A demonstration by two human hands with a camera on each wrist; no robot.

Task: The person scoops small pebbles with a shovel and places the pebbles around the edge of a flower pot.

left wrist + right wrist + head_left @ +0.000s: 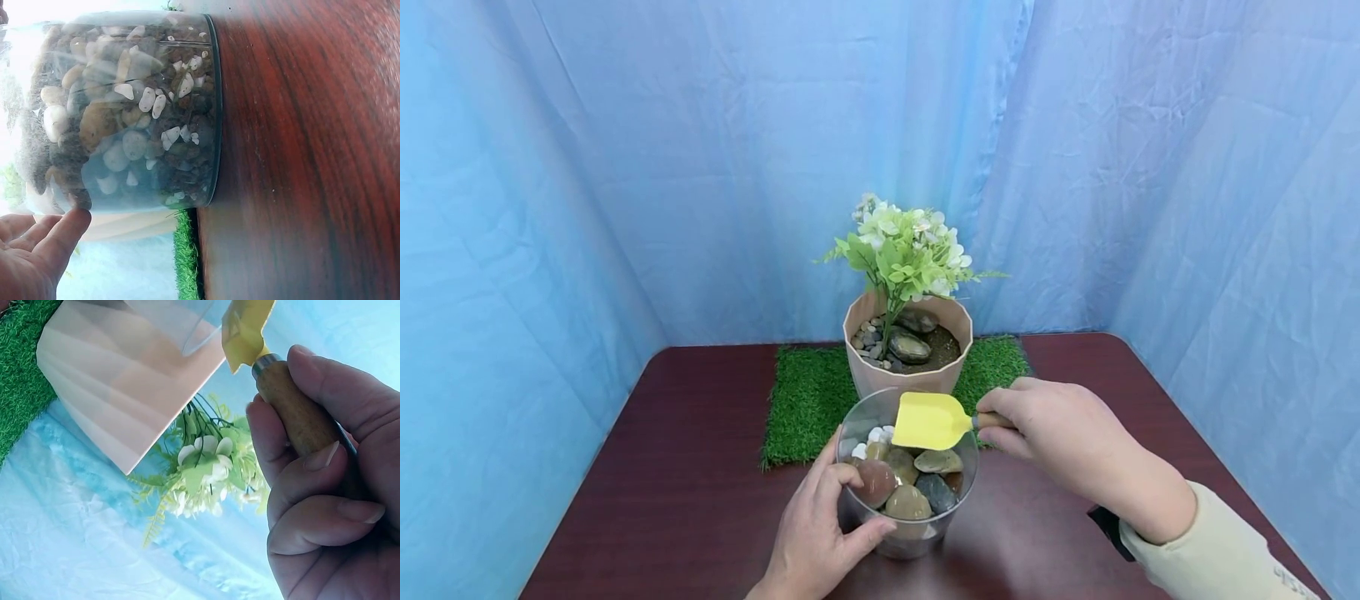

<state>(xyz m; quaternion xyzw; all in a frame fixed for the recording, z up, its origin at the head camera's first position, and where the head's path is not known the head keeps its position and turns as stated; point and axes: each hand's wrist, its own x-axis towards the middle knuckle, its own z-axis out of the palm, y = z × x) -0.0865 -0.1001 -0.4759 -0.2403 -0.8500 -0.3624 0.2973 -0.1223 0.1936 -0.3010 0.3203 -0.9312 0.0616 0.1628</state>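
My right hand (1067,433) grips the wooden handle (300,412) of a small yellow hand shovel (931,421). Its blade is over the far right part of a clear plastic container's opening and carries nothing visible. The container (904,546) holds large smooth stones (908,502), with white pebbles (880,433) at its far left. Through its wall in the left wrist view, smaller pebbles (147,100) show lower down. My left hand (820,517) holds the container by its left side, thumb along the near rim.
Behind the container a pale pink pot (906,382) holds an artificial plant (910,250) with white flowers, dark soil and stones. It stands on a green turf mat (808,400). The dark red table (685,483) is bordered by blue curtains (737,167) at back and sides.
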